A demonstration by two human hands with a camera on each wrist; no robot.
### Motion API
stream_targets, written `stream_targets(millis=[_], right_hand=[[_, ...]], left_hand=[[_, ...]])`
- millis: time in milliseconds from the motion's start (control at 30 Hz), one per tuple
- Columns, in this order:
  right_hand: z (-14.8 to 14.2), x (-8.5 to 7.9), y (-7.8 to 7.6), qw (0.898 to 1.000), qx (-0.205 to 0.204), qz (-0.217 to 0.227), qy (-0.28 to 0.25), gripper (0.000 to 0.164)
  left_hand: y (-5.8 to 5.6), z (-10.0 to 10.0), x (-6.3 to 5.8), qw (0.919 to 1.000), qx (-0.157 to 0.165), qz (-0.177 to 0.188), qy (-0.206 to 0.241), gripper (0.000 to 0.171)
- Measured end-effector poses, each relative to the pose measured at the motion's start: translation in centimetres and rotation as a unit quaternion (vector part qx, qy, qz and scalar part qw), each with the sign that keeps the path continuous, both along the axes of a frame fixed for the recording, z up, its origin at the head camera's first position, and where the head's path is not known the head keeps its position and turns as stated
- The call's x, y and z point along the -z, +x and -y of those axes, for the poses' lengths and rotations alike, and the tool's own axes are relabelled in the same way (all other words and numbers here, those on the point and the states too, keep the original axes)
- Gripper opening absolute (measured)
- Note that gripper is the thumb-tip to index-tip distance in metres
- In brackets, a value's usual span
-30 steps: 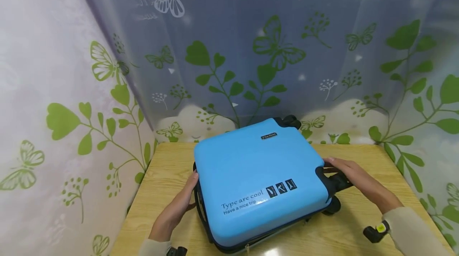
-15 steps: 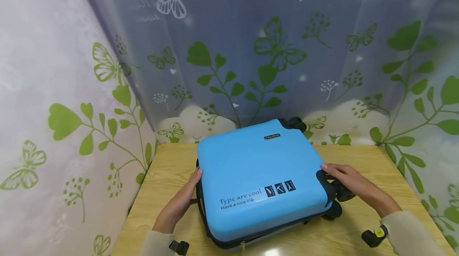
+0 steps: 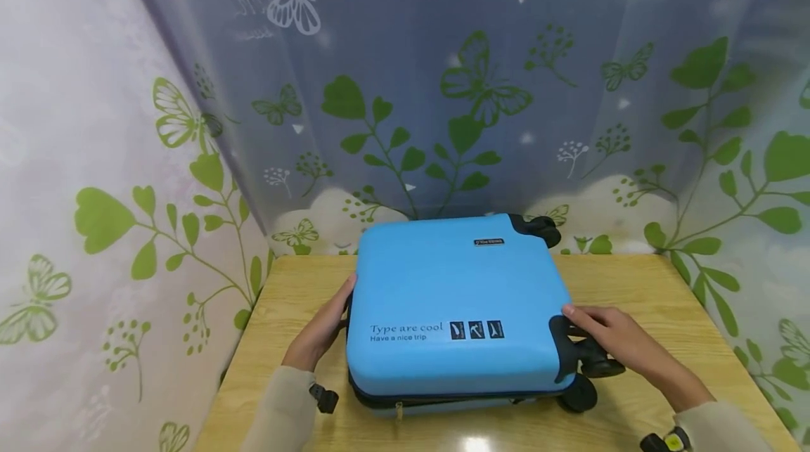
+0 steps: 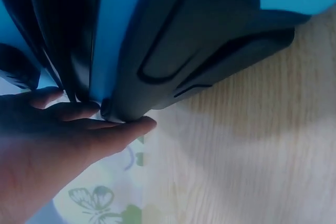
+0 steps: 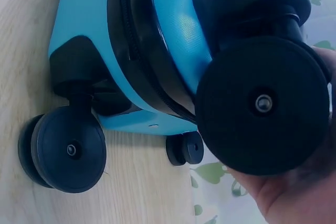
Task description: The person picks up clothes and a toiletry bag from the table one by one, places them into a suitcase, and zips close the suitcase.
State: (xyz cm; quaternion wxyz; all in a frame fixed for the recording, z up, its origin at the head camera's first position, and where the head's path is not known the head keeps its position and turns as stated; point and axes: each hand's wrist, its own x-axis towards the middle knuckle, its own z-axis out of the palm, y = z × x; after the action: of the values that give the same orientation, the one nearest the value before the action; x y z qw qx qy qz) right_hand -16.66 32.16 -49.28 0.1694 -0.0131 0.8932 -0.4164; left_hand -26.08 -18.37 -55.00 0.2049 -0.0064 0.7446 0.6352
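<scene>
A bright blue, hard-shelled suitcase is lying on its broad side on a wood-grain table, its smooth face turned up. Black guards are capping its right-hand corners, black wheels are jutting out beyond them, and a zip pull is hanging at the near edge. The person's left hand is pressing against the case's dark-trimmed left end, fingers extended rather than curling. The right hand is resting its thumb on the shell by a near corner; a wheel is hiding its fingers, so whether they are gripping cannot be told. Printed lettering is reading "Type are cool / Have a nice trip," beside three dark pictograms. A small badge is showing lettering too tiny to read surely.
</scene>
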Motion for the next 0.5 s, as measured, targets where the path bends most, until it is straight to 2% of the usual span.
stream_targets(millis=[133, 367, 500], right_hand=[[-0.1, 0.4, 0.0, 0.999, 0.003, 0.027, -0.024, 0.085], [-0.9, 1.5, -0.7, 0.987, 0.012, 0.122, -0.107, 0.092], [-0.7, 1.7, -0.8, 0.984, 0.013, 0.126, -0.123, 0.094]], left_hand=[[0.1, -0.2, -0.6, 0.9999, -0.004, -0.001, -0.010, 0.086], [1.9, -0.7, -1.6, 0.9994, 0.015, -0.026, -0.019, 0.086], [2.5, -0.9, -1.6, 0.9996, 0.012, -0.025, -0.009, 0.085]])
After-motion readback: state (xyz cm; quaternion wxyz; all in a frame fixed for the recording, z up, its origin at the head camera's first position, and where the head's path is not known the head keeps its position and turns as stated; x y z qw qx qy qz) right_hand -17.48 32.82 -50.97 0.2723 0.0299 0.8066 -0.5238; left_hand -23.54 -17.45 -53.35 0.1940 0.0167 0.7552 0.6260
